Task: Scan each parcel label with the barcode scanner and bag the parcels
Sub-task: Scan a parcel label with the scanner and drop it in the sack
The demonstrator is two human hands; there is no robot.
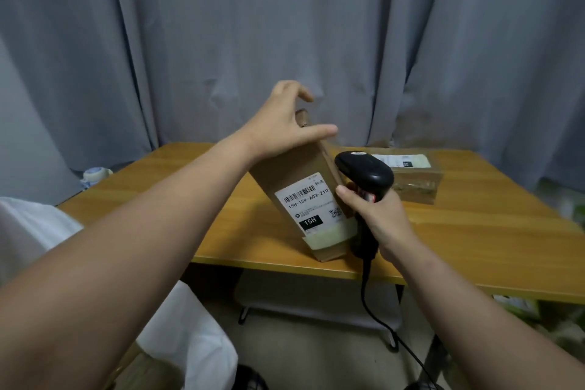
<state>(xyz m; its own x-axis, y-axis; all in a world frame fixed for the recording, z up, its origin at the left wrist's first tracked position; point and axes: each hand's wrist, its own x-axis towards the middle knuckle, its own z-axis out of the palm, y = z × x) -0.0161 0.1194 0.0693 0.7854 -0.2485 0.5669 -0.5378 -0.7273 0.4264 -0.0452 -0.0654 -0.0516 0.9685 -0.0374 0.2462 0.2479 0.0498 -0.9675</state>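
A brown cardboard parcel [294, 174] stands tilted on its lower end near the table's front edge, its white barcode label [311, 210] facing me. My left hand [285, 123] grips the parcel's top end, thumb on the near face and fingers curled over the far side. My right hand [376, 218] grips the handle of a black barcode scanner [364, 172], whose head sits right beside the parcel's right edge, above the label. The scanner's black cable hangs down below the table.
A second taped parcel [414, 180] with a white label lies flat on the wooden table [474, 231] behind the scanner. A white bag [190, 342] sits low at the left. A tape roll [93, 172] lies beyond the table's left edge. Grey curtains hang behind.
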